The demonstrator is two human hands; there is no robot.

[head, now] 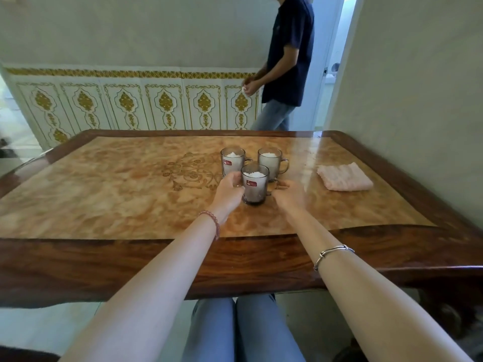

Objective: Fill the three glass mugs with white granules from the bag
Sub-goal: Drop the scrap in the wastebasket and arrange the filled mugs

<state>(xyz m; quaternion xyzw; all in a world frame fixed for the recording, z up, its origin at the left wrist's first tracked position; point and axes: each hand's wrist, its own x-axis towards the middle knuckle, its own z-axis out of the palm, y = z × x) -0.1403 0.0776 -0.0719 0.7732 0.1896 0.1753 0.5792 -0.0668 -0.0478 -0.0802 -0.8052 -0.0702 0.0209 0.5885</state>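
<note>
Standing upright, near mug (255, 184) full of granules, handle pointing right, left hand (230, 190) cupping its side, right hand (288, 193) loosely open beside handle

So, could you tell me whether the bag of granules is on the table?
No, the table holds only three filled glass mugs and a folded pink cloth.

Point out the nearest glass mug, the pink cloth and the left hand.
nearest glass mug (254, 188): head view, front wall by the red label.
pink cloth (344, 177): head view, middle of its folded top.
left hand (230, 190): head view, back of the hand.
</note>
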